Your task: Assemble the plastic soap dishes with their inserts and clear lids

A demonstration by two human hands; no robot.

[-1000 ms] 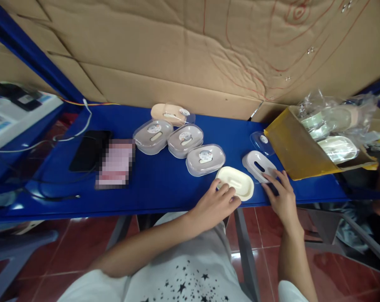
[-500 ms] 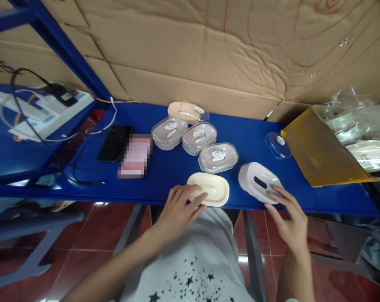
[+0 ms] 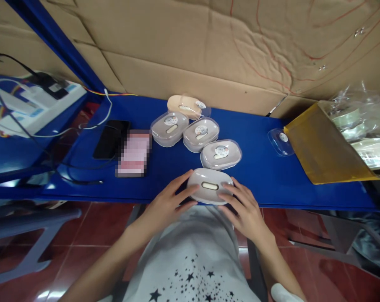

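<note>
Clasping both ends of an oval dish (image 3: 210,195) on the blue table (image 3: 265,180).

Left hand (image 3: 169,199) and right hand (image 3: 245,207) have their fingers spread over its ends, thumbs at the near side. The dish sits near the table's front edge, a cream strip (image 3: 209,185) showing in its slot. Three clear-covered dishes (image 3: 220,155) stand beyond; a clear lid (image 3: 280,142) lies beside the open box (image 3: 318,144).

An apparent workshop: cardboard sheeting (image 3: 165,46) backs a blue workbench (image 3: 249,130), with a power strip (image 3: 35,111) at upper left, open carton (image 3: 322,147) at right, red floor tiles (image 3: 87,228) below.
</note>
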